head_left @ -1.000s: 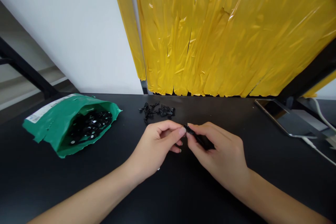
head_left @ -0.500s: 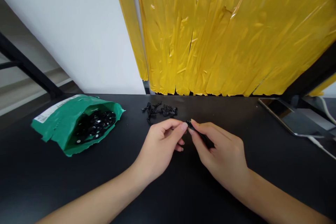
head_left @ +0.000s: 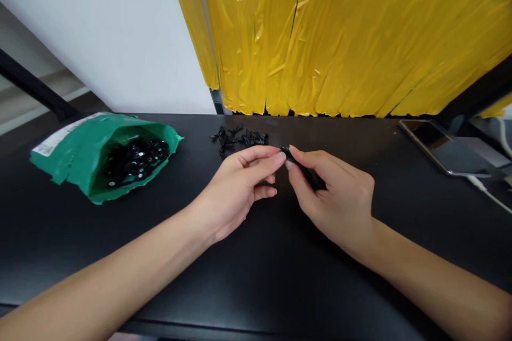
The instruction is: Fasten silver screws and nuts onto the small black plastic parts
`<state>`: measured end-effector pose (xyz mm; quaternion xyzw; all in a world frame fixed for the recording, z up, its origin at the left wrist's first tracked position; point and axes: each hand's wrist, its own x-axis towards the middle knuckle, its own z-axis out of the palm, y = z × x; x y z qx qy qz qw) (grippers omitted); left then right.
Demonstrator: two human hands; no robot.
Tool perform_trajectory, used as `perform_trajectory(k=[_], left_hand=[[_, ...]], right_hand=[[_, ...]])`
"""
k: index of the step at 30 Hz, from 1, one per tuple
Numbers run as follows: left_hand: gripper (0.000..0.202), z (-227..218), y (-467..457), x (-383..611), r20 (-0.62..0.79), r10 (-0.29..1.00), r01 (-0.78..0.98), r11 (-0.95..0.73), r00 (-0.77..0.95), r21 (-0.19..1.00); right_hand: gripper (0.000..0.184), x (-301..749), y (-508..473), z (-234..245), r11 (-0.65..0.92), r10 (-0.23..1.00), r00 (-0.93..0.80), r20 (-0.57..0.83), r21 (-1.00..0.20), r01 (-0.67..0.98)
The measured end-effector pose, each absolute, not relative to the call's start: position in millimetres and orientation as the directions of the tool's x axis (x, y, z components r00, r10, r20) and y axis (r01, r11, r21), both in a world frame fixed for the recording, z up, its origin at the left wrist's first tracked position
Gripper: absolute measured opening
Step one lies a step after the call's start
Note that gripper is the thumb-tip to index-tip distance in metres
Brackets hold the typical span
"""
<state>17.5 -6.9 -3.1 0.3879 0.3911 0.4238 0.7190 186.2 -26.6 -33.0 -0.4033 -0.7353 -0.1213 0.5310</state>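
Observation:
Between the thumb and bent fingers of my right hand [head_left: 340,192] lies a slim black object [head_left: 306,170], mostly covered by the palm. Its front end meets the fingertips of my left hand [head_left: 234,184], which is closed in a pinch at the thumb and index finger. Whether a separate small piece sits in that pinch is hidden. The other left fingers are loosely curled. Just beyond the left hand, small black plastic pieces [head_left: 255,138] lie in a loose heap on the black table [head_left: 256,272].
An opened green bag [head_left: 74,152] on the left holds many small black pieces [head_left: 140,157], some with shiny round spots. A phone [head_left: 444,149] with a white cable [head_left: 486,189] lies at the right. Yellow plastic strips [head_left: 340,37] and a white panel [head_left: 132,32] stand behind the table.
The view has tipped downward, so the bag, heap and phone appear higher. My left hand's lower fingers have spread slightly; both hands stay together at the black object.

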Motion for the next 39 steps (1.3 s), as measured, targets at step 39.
perform_trajectory(k=[39], left_hand=[[0.033,-1.0,-12.1,25.3,0.02,0.982,-0.04,-0.012,0.188,0.999]], right_hand=[[0.003,186.1,-27.6,-31.7,0.566,0.432,-0.11,0.895,-0.174,0.806]])
